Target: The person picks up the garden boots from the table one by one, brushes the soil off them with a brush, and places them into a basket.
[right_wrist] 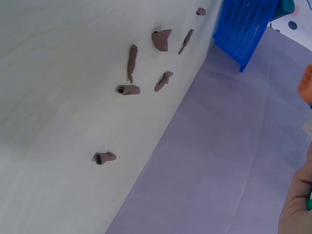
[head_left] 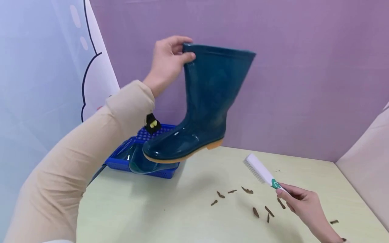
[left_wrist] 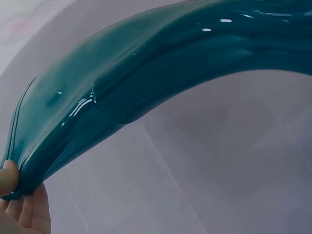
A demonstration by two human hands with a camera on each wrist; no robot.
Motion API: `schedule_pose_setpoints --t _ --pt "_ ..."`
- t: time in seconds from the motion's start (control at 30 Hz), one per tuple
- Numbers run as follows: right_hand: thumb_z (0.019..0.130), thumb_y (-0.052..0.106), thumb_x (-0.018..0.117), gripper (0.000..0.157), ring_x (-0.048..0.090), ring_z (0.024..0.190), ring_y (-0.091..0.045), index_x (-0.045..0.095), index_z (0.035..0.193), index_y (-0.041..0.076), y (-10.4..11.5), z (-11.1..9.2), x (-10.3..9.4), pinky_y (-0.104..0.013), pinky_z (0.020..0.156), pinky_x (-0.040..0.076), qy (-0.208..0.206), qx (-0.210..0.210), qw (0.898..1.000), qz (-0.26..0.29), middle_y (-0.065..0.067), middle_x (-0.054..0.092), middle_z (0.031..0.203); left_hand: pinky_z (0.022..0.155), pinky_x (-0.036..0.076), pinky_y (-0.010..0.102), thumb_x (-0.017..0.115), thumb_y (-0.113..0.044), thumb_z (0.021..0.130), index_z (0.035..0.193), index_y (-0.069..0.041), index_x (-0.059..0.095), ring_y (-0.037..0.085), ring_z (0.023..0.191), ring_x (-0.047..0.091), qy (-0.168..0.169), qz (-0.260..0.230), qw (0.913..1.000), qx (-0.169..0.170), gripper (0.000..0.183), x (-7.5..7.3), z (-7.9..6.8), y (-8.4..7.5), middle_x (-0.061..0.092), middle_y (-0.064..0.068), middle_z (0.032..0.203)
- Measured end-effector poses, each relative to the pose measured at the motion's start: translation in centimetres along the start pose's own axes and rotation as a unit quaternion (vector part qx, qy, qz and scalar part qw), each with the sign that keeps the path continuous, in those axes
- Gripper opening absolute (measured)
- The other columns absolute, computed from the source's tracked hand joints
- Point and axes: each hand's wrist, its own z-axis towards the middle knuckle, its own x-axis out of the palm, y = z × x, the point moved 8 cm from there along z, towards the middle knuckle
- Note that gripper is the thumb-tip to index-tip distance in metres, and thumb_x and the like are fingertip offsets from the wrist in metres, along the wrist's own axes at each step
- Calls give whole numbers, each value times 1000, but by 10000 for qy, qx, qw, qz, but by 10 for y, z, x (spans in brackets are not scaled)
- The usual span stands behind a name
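A dark teal rubber boot with a tan sole hangs in the air, toe to the left. My left hand pinches the rim of its shaft between thumb and fingers. In the left wrist view the glossy boot fills the upper part, with the left hand at its rim. My right hand grips the handle of a white and green brush, bristles facing lower left, apart from the boot. The right wrist view shows only part of the right hand at its edge.
A blue plastic basket stands at the back left of the pale table, with another teal boot in it. Several brown curled scraps lie scattered on the table near the right hand. A purple cloth wall rises behind.
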Motion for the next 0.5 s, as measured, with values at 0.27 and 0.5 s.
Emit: schedule_pose_setpoints --t 0.27,0.5 --pt "83 27 65 35 39 46 -2 66 109 4 -12 -5 2 -24 40 35 29 221 9997 101 7 51 56 91 46 24 59 -10 86 120 -15 57 11 97 60 -433 419 9972 -445 34 -45 35 30 62 4 118" --pt "83 28 65 37 38 47 -2 65 109 2 -19 -9 -1 -23 41 35 32 351 9994 -28 6 49 55 96 43 25 59 -5 85 119 -14 58 9 101 57 -690 171 9924 -1005 35 -90 49 89 60 3 120"
